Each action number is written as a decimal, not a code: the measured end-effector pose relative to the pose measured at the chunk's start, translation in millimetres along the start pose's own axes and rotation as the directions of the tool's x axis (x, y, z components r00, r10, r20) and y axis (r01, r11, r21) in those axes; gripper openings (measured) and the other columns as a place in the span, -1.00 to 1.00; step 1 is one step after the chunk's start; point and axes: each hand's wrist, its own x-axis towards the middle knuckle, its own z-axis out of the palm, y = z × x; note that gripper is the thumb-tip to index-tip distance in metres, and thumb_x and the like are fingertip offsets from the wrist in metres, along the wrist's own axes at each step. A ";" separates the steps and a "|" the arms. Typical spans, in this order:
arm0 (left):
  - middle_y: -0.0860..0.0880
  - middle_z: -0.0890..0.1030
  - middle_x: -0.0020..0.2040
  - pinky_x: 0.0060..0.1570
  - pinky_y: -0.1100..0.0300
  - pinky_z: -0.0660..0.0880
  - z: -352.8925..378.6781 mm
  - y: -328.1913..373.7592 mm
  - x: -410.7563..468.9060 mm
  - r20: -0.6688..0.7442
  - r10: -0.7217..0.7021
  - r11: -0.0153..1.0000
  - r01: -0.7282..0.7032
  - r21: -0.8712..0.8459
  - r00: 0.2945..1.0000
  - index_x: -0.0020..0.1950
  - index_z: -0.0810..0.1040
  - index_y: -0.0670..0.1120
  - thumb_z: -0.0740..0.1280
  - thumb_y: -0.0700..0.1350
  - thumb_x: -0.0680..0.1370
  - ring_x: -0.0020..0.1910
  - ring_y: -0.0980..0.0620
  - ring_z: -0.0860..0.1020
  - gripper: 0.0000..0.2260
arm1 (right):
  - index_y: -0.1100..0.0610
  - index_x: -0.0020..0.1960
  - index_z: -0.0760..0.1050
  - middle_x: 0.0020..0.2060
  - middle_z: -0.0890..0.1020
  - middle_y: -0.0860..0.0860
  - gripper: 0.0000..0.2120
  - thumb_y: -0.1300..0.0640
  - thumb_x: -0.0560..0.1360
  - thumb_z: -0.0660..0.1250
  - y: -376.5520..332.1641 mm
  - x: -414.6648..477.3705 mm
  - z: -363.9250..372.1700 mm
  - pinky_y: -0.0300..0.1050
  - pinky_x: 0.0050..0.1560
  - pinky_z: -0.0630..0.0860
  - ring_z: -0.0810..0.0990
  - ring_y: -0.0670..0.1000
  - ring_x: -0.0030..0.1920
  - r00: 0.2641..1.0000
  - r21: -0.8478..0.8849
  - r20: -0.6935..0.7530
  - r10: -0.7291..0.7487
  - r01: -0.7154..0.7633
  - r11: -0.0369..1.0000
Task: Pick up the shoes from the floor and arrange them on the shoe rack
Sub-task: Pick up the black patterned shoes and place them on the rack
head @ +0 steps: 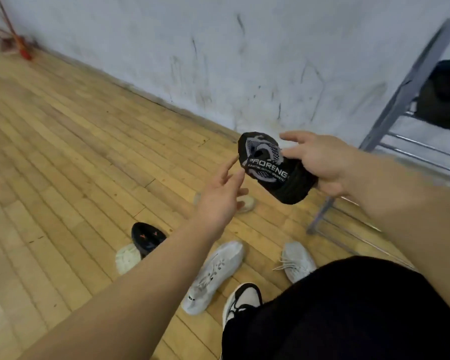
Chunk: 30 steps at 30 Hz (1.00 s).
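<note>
Wooden floor point(63, 152) runs far left, with the scuffed wall point(244, 48) behind it and the grey shoe rack point(400, 100) at the far right. The right hand point(322, 162) grasps the black lettered shoe point(268, 167) by one end, up in the air just left of the rack. The left hand point(221, 193) is loose-fingered and holds nothing, its fingertips just beside the shoe. Down near, a white sneaker point(213, 276), a second white one point(296, 261) and a black shoe point(146, 237) lie on the floor.

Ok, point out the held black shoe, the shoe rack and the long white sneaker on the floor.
black shoe point(266, 169): head view, on its white lettering.
shoe rack point(408, 85): head view, on its grey upright post.
white sneaker point(213, 276): head view, on its laced middle.
</note>
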 end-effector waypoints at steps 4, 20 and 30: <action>0.18 0.59 0.14 0.19 -0.02 0.58 84.6 61.0 -37.1 0.386 0.055 0.981 -0.122 0.150 0.921 0.28 0.45 0.34 0.27 0.03 0.68 0.12 -0.03 0.65 -0.77 | -0.06 0.40 0.50 0.10 0.72 0.13 -0.63 0.25 0.68 0.23 -2.5 -85.1 -101.6 -0.03 0.06 0.64 0.73 0.10 0.08 0.988 0.057 -0.123 -0.098 0.106 0.993; -0.16 0.71 0.04 0.00 0.00 0.53 309.2 -50.5 -148.3 0.585 -0.670 0.701 0.132 0.700 0.457 0.33 0.50 0.10 0.15 0.09 0.70 -0.02 -0.21 0.67 -0.73 | 0.02 0.15 0.50 0.05 0.63 0.19 -0.81 0.27 0.64 0.26 242.4 -252.5 -223.2 -0.04 -0.14 0.53 0.61 0.11 -0.12 0.816 0.420 -0.367 0.447 -0.283 0.862; -0.06 0.58 0.31 0.00 -0.10 0.66 359.5 -85.2 -158.1 0.600 -0.603 0.773 0.200 0.602 0.526 0.42 0.43 0.18 0.31 -0.26 0.64 0.15 -0.15 0.63 -0.55 | -0.05 0.51 0.37 0.36 0.50 0.01 -0.54 -0.06 0.63 0.30 231.1 -287.7 -300.2 -0.01 0.20 0.54 0.53 0.11 0.26 0.844 -0.487 -0.306 0.441 -0.536 0.689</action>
